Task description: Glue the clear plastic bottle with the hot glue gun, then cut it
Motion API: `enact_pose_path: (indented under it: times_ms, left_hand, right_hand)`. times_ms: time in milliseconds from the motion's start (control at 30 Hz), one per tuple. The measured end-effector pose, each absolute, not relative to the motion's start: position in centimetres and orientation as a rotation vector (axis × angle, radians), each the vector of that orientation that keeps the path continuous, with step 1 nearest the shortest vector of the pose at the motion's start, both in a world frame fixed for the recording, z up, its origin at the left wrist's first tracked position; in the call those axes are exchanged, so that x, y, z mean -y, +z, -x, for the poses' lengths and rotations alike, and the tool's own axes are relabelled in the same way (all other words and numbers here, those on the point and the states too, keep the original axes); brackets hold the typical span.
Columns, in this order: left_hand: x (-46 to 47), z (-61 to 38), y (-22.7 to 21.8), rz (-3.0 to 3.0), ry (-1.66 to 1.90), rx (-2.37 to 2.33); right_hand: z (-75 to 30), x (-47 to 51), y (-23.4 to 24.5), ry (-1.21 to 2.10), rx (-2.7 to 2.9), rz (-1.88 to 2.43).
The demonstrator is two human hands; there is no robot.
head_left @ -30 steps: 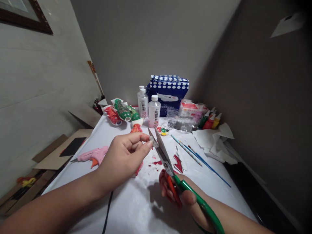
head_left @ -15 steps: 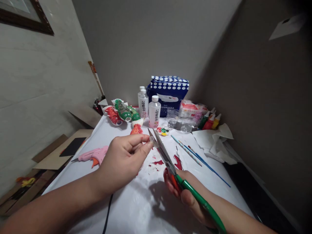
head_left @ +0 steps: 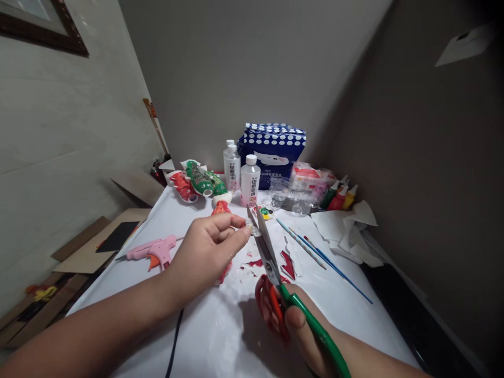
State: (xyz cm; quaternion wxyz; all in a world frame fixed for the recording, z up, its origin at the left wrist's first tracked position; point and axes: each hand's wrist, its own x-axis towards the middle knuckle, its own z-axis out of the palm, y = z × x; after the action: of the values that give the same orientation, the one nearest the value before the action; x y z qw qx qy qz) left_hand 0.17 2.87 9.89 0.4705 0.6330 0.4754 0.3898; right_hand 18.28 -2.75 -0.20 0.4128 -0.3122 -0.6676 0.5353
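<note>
My left hand [head_left: 214, 247] pinches a small whitish, see-through scrap [head_left: 252, 227] between thumb and forefinger; its exact kind is too small to tell. In my right hand [head_left: 293, 315] is a pair of scissors [head_left: 270, 262] with one green and one red-orange handle. Their blades point away from me, a little apart, with the scrap at the gap between them. Beyond my left hand a red painted object [head_left: 221, 208] is partly hidden. Red scraps [head_left: 288, 265] lie on the white-covered table [head_left: 208, 336] past the scissors.
A pink glue gun [head_left: 151, 252] lies left of my arm. Paintbrushes [head_left: 311, 249] and crumpled paper [head_left: 346, 231] are on the right. Behind stand bottles [head_left: 250, 184], a blue package [head_left: 275, 152], painted fish shapes [head_left: 199, 178], clear plastic containers [head_left: 297, 202] and paint bottles [head_left: 338, 198].
My left hand has shifted slightly right with the scrap. The scissors' handles have moved left and spread wider apart, and the scrap now sits between the blades.
</note>
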Motion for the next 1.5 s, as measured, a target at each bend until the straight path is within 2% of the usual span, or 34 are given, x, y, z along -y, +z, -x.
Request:
enact_pose_path:
  times_ms: [167, 467, 867, 1100, 1500]
  left_hand:
    - [-2.7, -0.4, 9.8, -1.577, 0.891, -1.157]
    - [-2.9, -0.5, 9.5, -1.499, 0.867, -1.167]
    - [-2.6, -0.1, 9.3, -1.681, 1.009, -1.131]
    - [-1.9, 0.1, 8.9, -1.88, 1.13, -1.142]
    - [-2.1, 0.1, 8.9, -2.07, 1.174, -1.246]
  right_hand:
    - [-17.8, 3.0, -0.6, 1.251, 1.648, 0.791]
    - [-16.9, 3.0, 0.2, 1.384, 1.538, 0.837]
    - [-18.8, 2.2, -0.6, 1.274, 1.723, 0.899]
    - [-20.7, 2.1, 2.5, 1.118, 2.081, 0.955]
    - [-21.1, 1.6, 2.5, 1.312, 1.906, 1.062]
